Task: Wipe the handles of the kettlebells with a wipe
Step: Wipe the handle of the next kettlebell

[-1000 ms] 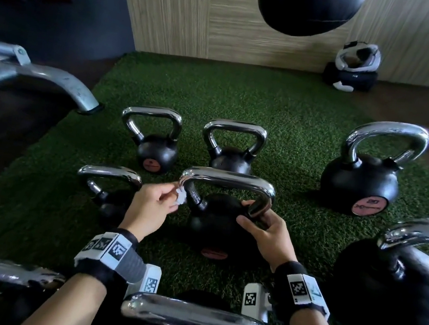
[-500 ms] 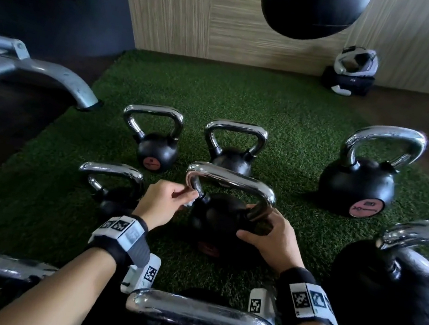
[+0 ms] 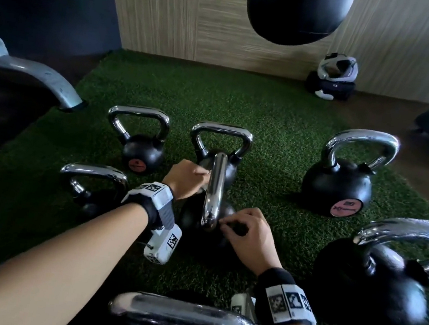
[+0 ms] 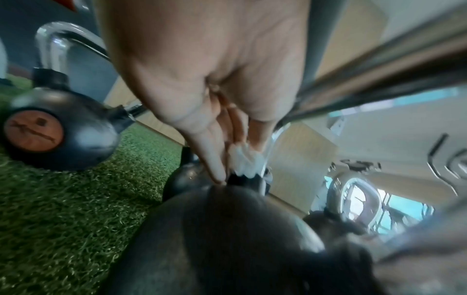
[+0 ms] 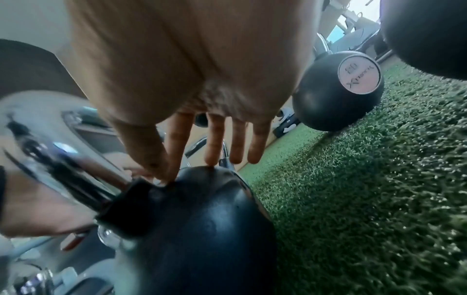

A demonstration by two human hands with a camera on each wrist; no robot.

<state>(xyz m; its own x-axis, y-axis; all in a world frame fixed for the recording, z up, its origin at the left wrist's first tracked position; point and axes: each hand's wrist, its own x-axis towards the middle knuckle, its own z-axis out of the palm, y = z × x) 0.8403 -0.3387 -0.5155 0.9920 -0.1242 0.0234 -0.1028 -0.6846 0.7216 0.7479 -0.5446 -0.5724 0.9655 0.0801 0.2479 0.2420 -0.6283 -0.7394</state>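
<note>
The black kettlebell [image 3: 194, 218] in the middle of the green turf stands with its chrome handle [image 3: 215, 190] end-on to me. My left hand [image 3: 205, 173] reaches along the handle's left side and pinches a small white wipe [image 4: 246, 161] between thumb and fingers, against the far leg of the handle just above the ball [image 4: 227, 229]. My right hand [image 3: 229, 223] is at the handle's near leg. Its fingers [image 5: 212, 155] are nearly straight, with their tips resting on the black ball [image 5: 202, 219]. In the head view the handle hides most of the wipe.
Several other chrome-handled kettlebells surround it: back left [image 3: 143, 152], directly behind [image 3: 221, 135], right [image 3: 336, 187], near right [image 3: 372, 289], left [image 3: 93, 189] and just below me [image 3: 185, 321]. A black punch bag [image 3: 295, 11] hangs overhead. A grey machine leg [image 3: 27, 75] juts in at left.
The middle kettlebell has turned about a quarter, so its handle went from broadside to end-on. My left hand with the wipe moved forward along it. My right hand left the handle's end and now touches the ball.
</note>
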